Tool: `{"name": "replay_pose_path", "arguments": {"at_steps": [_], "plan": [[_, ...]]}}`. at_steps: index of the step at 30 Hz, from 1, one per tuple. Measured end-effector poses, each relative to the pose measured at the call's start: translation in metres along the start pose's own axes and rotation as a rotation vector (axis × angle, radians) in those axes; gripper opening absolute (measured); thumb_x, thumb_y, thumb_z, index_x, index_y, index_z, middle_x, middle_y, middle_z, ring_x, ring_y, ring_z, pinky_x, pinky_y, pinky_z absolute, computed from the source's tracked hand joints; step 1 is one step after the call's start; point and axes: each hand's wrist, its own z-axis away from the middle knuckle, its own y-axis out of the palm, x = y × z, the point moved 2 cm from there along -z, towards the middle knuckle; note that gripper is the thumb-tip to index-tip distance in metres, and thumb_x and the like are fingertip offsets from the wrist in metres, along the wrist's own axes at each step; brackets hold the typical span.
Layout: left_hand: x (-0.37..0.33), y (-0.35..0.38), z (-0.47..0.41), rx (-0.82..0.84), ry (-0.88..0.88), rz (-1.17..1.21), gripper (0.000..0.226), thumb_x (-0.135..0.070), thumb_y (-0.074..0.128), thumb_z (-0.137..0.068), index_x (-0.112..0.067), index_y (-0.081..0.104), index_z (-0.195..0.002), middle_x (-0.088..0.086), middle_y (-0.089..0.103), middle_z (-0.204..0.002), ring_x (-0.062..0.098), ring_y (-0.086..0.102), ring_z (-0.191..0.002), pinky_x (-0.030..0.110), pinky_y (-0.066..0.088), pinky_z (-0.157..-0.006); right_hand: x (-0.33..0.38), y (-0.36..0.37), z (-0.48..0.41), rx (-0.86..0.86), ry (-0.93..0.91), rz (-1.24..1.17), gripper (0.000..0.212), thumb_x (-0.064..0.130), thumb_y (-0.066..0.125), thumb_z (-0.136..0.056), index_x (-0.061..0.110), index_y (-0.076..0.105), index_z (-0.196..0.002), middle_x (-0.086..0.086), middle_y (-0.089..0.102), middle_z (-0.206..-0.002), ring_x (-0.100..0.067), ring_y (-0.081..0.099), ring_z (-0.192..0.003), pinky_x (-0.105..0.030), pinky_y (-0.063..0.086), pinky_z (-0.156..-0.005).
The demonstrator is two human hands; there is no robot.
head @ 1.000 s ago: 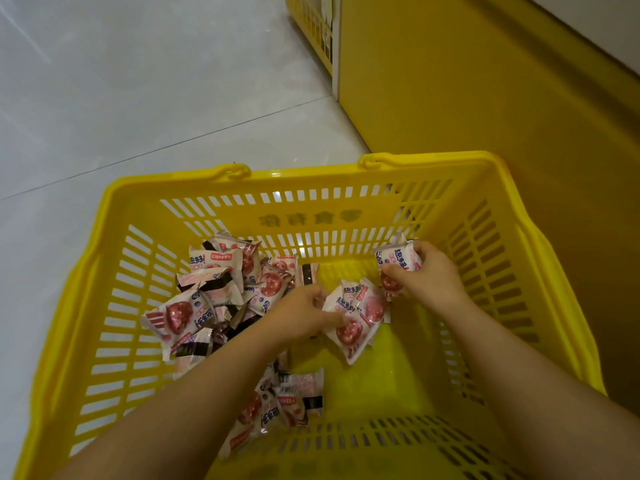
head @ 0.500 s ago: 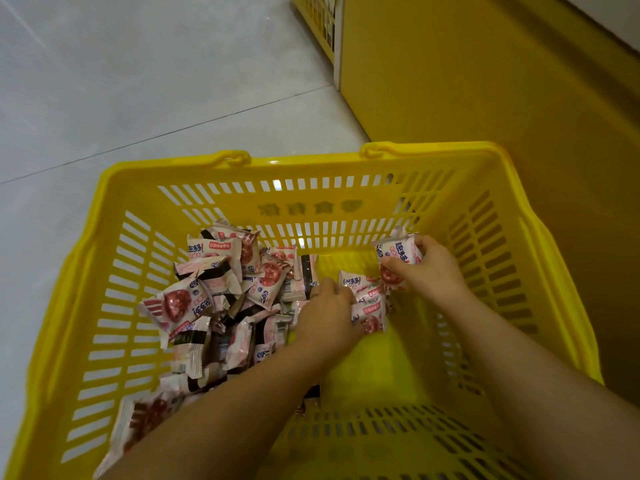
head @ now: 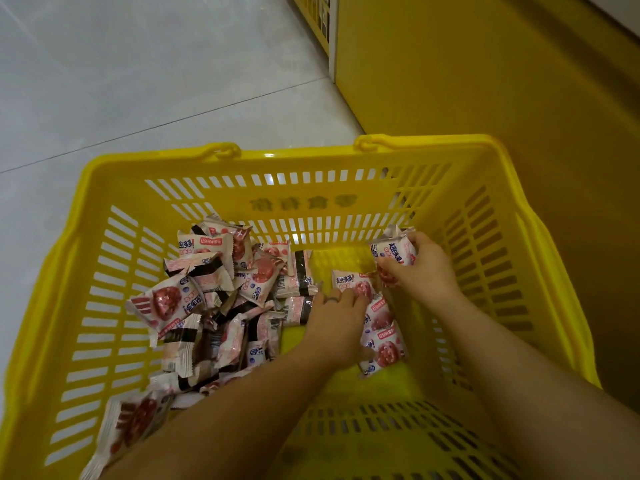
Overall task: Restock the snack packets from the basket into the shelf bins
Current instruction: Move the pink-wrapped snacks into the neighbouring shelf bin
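grey tiled floor point(head: 138, 81) fills the far left. the yellow slotted basket point(head: 294, 157) stands on it, hard against the shelf unit. loose packets point(head: 214, 292), pink and white with a red snack printed on them, lie heaped in the basket's left half, some reaching the near left corner. at the middle the left hand point(head: 337, 323) lies palm down, fingers bent over a small bunch of packets point(head: 382, 344) that sticks out from under it to the right. further right, by the far wall, the right hand point(head: 426, 275) pinches a second clutch of packets point(head: 393, 249), thumb and fingers curled round them. the plain yellow shelf unit point(head: 485, 81) fills the right side.
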Motion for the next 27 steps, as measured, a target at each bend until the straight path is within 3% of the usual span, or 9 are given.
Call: {"name": "replay_pose_path", "arguments": {"at_steps": [4,7,10,13,17,19,21,24,27], "plan": [[-0.018,0.0,0.005,0.047,0.08,0.137,0.078,-0.031,0.07,-0.083,-0.014,0.025,-0.144,0.013,0.027,-0.148,0.034,0.043,-0.126,0.046,0.036,-0.104,0.0,0.001,-0.001,0.021,0.018,0.053,0.046,0.03,0.076,-0.079,0.014,0.056,-0.117,-0.012,0.063,-0.109,-0.028,0.063,-0.098,-0.045,0.053,-0.084],[-0.027,0.003,0.012,0.103,0.176,0.232,0.071,-0.009,0.065,-0.085,-0.015,0.027,-0.144,0.013,0.038,-0.142,0.034,0.048,-0.121,0.043,0.045,-0.092,-0.002,0.001,0.0,0.027,0.038,0.069,0.05,0.031,0.076,-0.079,0.014,0.056,-0.121,-0.012,0.063,-0.111,-0.028,0.062,-0.1,-0.045,0.053,-0.085],[-0.032,0.006,0.017,0.2,0.256,0.189,0.08,-0.016,0.07,-0.083,-0.015,0.022,-0.147,0.016,0.043,-0.134,0.036,0.051,-0.115,0.043,0.046,-0.081,-0.003,0.001,0.0,0.029,0.046,0.059,0.05,0.031,0.077,-0.079,0.013,0.057,-0.121,-0.012,0.063,-0.111,-0.028,0.062,-0.099,-0.044,0.053,-0.086],[-0.035,0.008,0.019,0.255,0.253,0.187,0.088,-0.022,0.075,-0.08,-0.015,0.019,-0.148,0.017,0.044,-0.133,0.037,0.052,-0.113,0.044,0.047,-0.082,-0.003,0.001,0.001,0.03,0.049,0.055,0.052,0.03,0.077,-0.079,0.013,0.056,-0.123,-0.013,0.062,-0.112,-0.028,0.062,-0.1,-0.044,0.053,-0.087],[-0.024,0.004,0.019,0.29,0.216,0.234,0.08,-0.019,0.074,-0.081,-0.016,0.026,-0.145,0.017,0.053,-0.128,0.036,0.055,-0.112,0.041,0.047,-0.083,-0.005,0.001,0.0,0.036,0.055,0.049,0.051,0.031,0.077,-0.078,0.012,0.057,-0.121,-0.012,0.063,-0.111,-0.028,0.062,-0.099,-0.044,0.053,-0.085],[-0.01,-0.004,0.018,0.252,0.195,0.237,0.075,-0.019,0.072,-0.081,-0.019,0.03,-0.143,0.014,0.056,-0.127,0.032,0.056,-0.111,0.037,0.047,-0.082,-0.005,0.001,-0.001,0.034,0.063,0.052,0.05,0.031,0.077,-0.078,0.013,0.056,-0.12,-0.011,0.063,-0.11,-0.027,0.062,-0.098,-0.043,0.054,-0.084],[0.009,-0.017,0.017,0.177,0.157,0.24,0.073,-0.021,0.07,-0.083,-0.024,0.029,-0.144,0.009,0.055,-0.132,0.028,0.055,-0.116,0.039,0.048,-0.09,-0.005,0.002,-0.002,0.033,0.065,0.042,0.051,0.031,0.077,-0.079,0.013,0.056,-0.122,-0.011,0.063,-0.111,-0.027,0.062,-0.099,-0.044,0.054,-0.086],[0.034,-0.036,0.013,0.009,0.137,0.075,0.071,-0.029,0.063,-0.089,-0.026,0.022,-0.146,0.008,0.058,-0.128,0.028,0.055,-0.113,0.044,0.044,-0.097,-0.006,0.003,-0.003,0.035,0.062,0.035,0.054,0.031,0.077,-0.079,0.012,0.055,-0.125,-0.012,0.064,-0.113,-0.028,0.062,-0.102,-0.044,0.053,-0.087],[0.044,-0.047,-0.003,-0.068,0.111,-0.059,0.06,-0.029,0.058,-0.091,-0.02,0.03,-0.143,0.008,0.054,-0.13,0.029,0.05,-0.116,0.042,0.036,-0.1,-0.008,0.004,-0.001,0.041,0.066,0.052,0.054,0.03,0.077,-0.079,0.01,0.056,-0.125,-0.013,0.062,-0.114,-0.029,0.061,-0.103,-0.045,0.052,-0.087]]}}
